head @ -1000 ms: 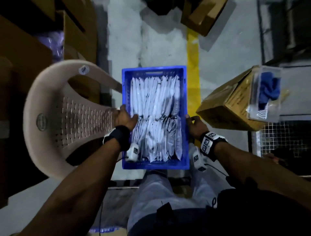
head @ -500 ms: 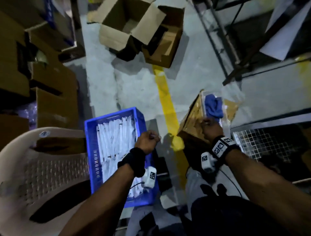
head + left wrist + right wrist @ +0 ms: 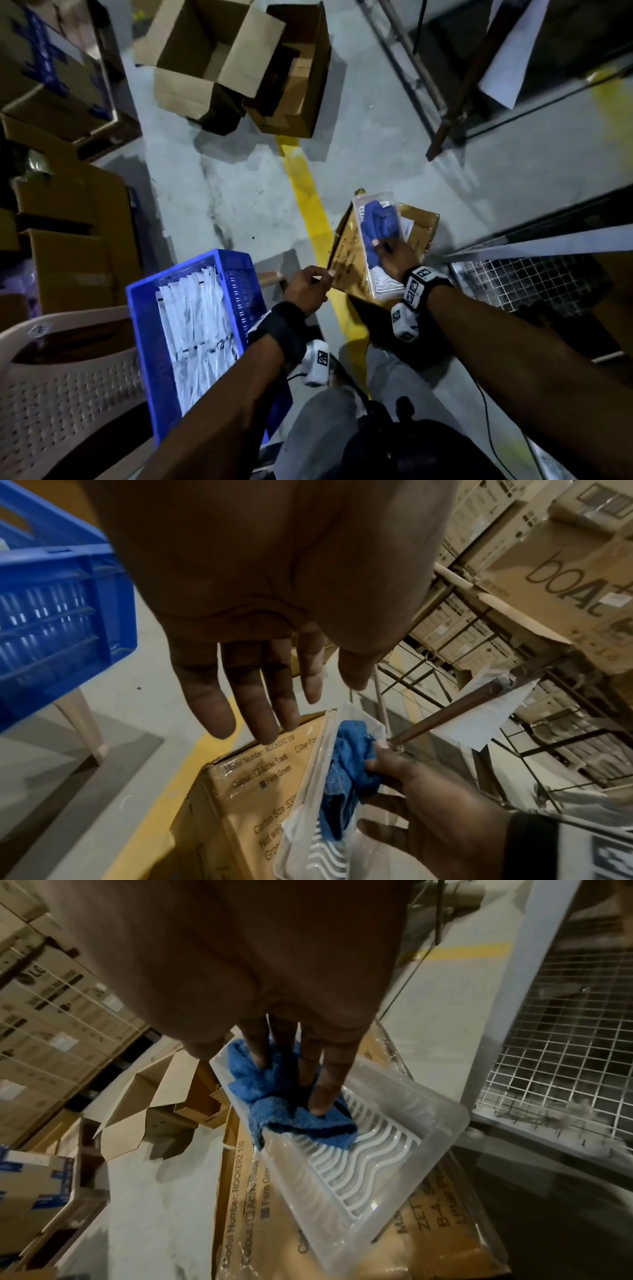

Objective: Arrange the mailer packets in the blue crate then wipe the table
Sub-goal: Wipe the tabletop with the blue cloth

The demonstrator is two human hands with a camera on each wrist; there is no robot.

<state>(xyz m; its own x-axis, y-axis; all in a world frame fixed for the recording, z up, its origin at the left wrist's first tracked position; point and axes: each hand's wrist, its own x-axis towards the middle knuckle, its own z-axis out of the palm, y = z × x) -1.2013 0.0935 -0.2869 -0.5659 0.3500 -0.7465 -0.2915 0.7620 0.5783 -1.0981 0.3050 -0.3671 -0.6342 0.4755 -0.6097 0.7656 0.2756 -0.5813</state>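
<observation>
Dim indoors, bluish cast, wide-angle bending at every edge.
Motion-smeared at far right of head view; hard shadows on grey concrete floor (image 3: 376,144); wrist views grainy.

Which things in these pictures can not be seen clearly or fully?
- Blue crate: near corner hidden by the left forearm, head view.
- Blue cloth: partly covered by the right hand, right wrist view.
- Carton print: cut off by the clear tray, left wrist view.
- Table: in no view.

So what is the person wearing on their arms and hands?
Both forearms are bare, without sleeves, and the hands are gloveless. The left wrist carries a plain black band, the right wrist a black band with square black-and-white markers. A small white camera pod hangs under each.
</observation>
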